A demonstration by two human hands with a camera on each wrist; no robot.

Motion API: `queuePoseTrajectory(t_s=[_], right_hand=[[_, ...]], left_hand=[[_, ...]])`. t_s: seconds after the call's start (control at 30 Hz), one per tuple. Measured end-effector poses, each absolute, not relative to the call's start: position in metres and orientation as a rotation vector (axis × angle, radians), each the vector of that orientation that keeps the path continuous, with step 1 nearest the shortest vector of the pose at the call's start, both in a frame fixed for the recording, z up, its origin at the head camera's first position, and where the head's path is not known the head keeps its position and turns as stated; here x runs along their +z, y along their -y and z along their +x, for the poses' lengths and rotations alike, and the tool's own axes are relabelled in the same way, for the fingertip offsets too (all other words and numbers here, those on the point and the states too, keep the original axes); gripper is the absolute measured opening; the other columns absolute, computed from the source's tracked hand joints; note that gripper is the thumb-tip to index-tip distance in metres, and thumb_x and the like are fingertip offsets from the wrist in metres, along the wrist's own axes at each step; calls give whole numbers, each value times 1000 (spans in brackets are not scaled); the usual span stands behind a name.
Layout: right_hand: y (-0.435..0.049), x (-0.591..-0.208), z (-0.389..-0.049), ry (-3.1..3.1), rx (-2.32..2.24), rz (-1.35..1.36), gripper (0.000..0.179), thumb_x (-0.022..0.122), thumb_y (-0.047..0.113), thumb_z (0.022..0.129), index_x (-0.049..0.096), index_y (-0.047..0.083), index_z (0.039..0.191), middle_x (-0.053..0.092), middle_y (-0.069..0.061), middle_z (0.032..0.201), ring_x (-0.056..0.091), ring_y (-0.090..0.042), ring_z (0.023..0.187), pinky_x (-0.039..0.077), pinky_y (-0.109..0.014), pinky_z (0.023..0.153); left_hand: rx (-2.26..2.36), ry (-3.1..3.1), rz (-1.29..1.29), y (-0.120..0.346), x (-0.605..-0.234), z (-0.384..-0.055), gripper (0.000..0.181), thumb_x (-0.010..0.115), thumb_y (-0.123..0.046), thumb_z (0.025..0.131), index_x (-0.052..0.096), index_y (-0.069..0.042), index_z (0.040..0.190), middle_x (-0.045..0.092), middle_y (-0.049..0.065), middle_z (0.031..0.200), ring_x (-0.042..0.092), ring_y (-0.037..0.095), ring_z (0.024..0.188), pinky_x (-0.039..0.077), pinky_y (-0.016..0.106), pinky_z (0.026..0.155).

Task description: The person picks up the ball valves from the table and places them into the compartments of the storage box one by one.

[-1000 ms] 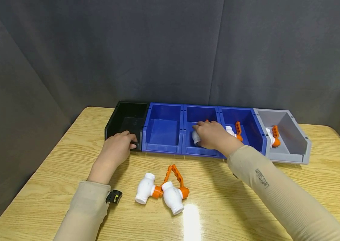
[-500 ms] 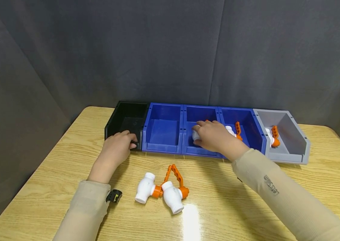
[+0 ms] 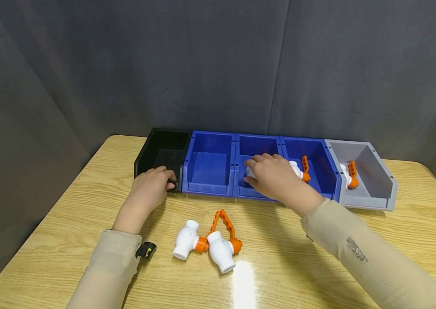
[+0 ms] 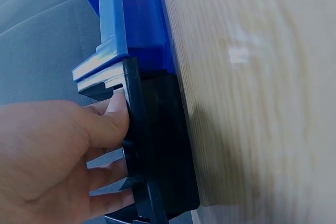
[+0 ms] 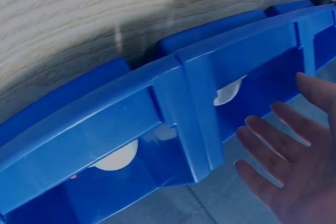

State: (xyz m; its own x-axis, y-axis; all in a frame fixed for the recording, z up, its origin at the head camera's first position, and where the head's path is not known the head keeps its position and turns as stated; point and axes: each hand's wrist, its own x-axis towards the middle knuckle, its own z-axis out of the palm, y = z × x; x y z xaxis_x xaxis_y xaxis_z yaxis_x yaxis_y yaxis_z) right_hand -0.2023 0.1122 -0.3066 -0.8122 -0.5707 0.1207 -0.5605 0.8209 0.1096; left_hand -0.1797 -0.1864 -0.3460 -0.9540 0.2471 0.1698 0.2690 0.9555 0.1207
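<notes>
In the head view my left hand [image 3: 149,191] grips the front edge of the black bin [image 3: 169,155] at the row's left end. The left wrist view shows its thumb on the rim and the fingers over the wall. My right hand [image 3: 275,178] is over the middle blue bin [image 3: 258,146], its fingers extended and spread. Below it lies a white ball valve [image 3: 249,173], mostly hidden by the hand. The right wrist view shows a gap between the fingers and that valve's white body [image 5: 228,93].
Two white ball valves with orange handles, one left [image 3: 187,240] and one right [image 3: 221,252], lie on the wooden table [image 3: 86,214]. Another valve [image 3: 296,168] is in the right blue bin, one more [image 3: 344,175] in the grey bin [image 3: 372,189]. A dark curtain [image 3: 218,64] hangs behind.
The fingers of my right hand have loosened and spread away from the valve in the middle blue bin, and the right forearm has shifted slightly. My left hand stays on the black bin.
</notes>
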Motion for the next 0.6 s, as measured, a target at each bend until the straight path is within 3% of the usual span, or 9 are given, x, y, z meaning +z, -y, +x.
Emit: queuePoseTrajectory(t_s=[0.3, 0.6], right_hand=[[-116, -305, -188, 2765, 10, 864, 37, 71, 28, 92, 69, 5, 120, 69, -13, 118, 61, -38, 114, 47, -52, 99], [-128, -306, -171, 2659, 105, 807, 33, 74, 26, 89, 71, 6, 116, 72, -10, 104, 65, -30, 92, 54, -48, 82]], left_hand=[[-217, 2959, -388, 187, -346, -179, 12, 66, -14, 95, 73, -7, 103, 65, 9, 95, 64, 34, 93, 52, 49, 81], [-212, 2960, -383, 186, -346, -180, 12, 67, -15, 95, 72, -7, 102, 65, 9, 95, 64, 34, 93, 52, 50, 82]])
